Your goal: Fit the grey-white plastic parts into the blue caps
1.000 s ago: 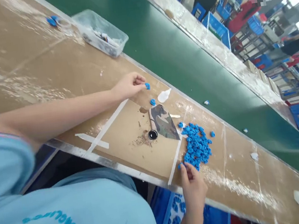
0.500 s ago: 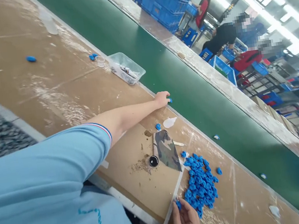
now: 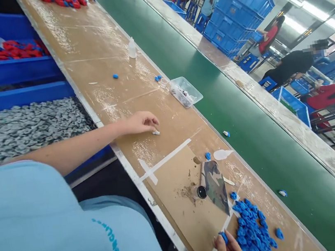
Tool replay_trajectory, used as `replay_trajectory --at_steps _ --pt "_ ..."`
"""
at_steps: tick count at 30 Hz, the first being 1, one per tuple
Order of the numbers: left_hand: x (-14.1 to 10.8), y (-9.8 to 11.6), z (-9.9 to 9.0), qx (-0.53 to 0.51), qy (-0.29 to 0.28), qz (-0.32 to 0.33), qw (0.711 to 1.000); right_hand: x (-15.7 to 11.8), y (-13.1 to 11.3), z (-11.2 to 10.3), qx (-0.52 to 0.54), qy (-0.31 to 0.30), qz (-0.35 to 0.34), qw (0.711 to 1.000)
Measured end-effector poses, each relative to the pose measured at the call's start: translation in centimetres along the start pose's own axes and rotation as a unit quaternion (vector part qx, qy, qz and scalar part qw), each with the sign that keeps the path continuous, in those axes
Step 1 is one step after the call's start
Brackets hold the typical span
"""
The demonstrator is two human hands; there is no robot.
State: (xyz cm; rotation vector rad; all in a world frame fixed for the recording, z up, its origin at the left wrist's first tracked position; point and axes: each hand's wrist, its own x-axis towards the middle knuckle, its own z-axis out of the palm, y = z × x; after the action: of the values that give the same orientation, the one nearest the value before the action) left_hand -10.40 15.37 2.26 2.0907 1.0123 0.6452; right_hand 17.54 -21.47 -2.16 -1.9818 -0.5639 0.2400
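My left hand [image 3: 142,122] is above the near half of the brown worktop, its fingers pinched on a small grey-white piece [image 3: 156,133]. Toward the bottom, my right hand [image 3: 231,250] holds a small blue piece [image 3: 223,237] between thumb and fingers. Right beside it is a heap of similar blue pieces [image 3: 251,230]. An open small pot of dark liquid [image 3: 202,192] stands on stained cardboard, next to a camouflage-patterned cloth or sheet [image 3: 216,185]. Blue-and-white pieces [image 3: 226,134] lie apart on the green conveyor belt [image 3: 252,153].
A blue bin [image 3: 20,95] full of grey pieces borders the worktop on the left, with red pieces [image 3: 13,50] in another bin behind. A clear tray [image 3: 186,91] and a white bottle [image 3: 132,48] stand along the belt. Co-workers sit beyond it.
My left hand has come back from the belt to the worktop and now pinches a grey-white piece. A blue-and-white piece now lies on the belt. The view has swung left.
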Motion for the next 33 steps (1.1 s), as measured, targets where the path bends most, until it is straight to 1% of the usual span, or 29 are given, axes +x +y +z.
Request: replay_trajectory --at_steps 2,5,7,9,11,12,14,16,18,20,22,24,26,29,31,33 --pt "-1.4 -0.6 0.7 -0.001 -0.022 0.037 0.999 -0.1 -1.8 0.6 0.006 -0.020 0.005 1.000" --pt "-1.7 -0.6 2.2 0.036 -0.024 0.095 0.995 -0.3 -4.5 1.3 0.028 -0.058 0.028 0.998" --pt "-1.4 -0.2 2.8 0.064 -0.020 0.112 0.991 -0.4 -5.9 1.8 0.053 -0.084 0.052 0.994" --pt "-1.3 0.3 3.1 0.064 -0.008 0.103 0.993 -0.4 -7.0 2.5 0.105 -0.098 0.072 0.987" --pt "-1.5 1.0 3.4 0.024 0.005 0.078 0.997 -0.4 -7.6 3.1 0.174 -0.107 0.101 0.974" --pt "-1.9 1.6 3.6 -0.014 0.004 0.064 0.998 -0.4 -7.8 3.4 0.201 -0.111 0.116 0.966" --pt "-2.9 3.0 4.5 -0.114 -0.020 0.037 0.993 -0.3 -8.2 3.9 0.228 -0.121 0.133 0.957" --pt "-4.1 4.7 6.0 -0.220 -0.063 0.011 0.973 -0.2 -8.4 4.3 0.221 -0.131 0.125 0.958" --pt "-5.3 6.4 7.9 -0.307 -0.118 -0.024 0.944 0.1 -8.6 4.5 0.189 -0.138 0.094 0.968" --pt "-6.1 7.8 9.8 -0.381 -0.167 -0.065 0.907 0.4 -8.8 4.5 0.133 -0.137 0.041 0.981" --pt "-6.6 8.8 11.4 -0.443 -0.199 -0.099 0.869 0.9 -9.1 4.5 0.041 -0.117 -0.030 0.992" --pt "-6.8 9.5 12.6 -0.480 -0.216 -0.118 0.842 1.5 -9.4 4.5 -0.070 -0.088 -0.114 0.987" --pt "-6.9 9.8 13.2 -0.494 -0.223 -0.125 0.831 2.1 -9.6 4.4 -0.162 -0.074 -0.199 0.964" --pt "-6.9 9.8 13.8 -0.497 -0.216 -0.131 0.830 2.7 -9.7 4.5 -0.220 -0.084 -0.295 0.926" --pt "-6.9 9.7 14.0 -0.498 -0.214 -0.136 0.829 3.0 -9.8 4.6 -0.227 -0.092 -0.327 0.913" --pt "-7.0 9.7 14.1 -0.500 -0.220 -0.139 0.826 3.1 -9.8 4.6 -0.226 -0.105 -0.340 0.907"
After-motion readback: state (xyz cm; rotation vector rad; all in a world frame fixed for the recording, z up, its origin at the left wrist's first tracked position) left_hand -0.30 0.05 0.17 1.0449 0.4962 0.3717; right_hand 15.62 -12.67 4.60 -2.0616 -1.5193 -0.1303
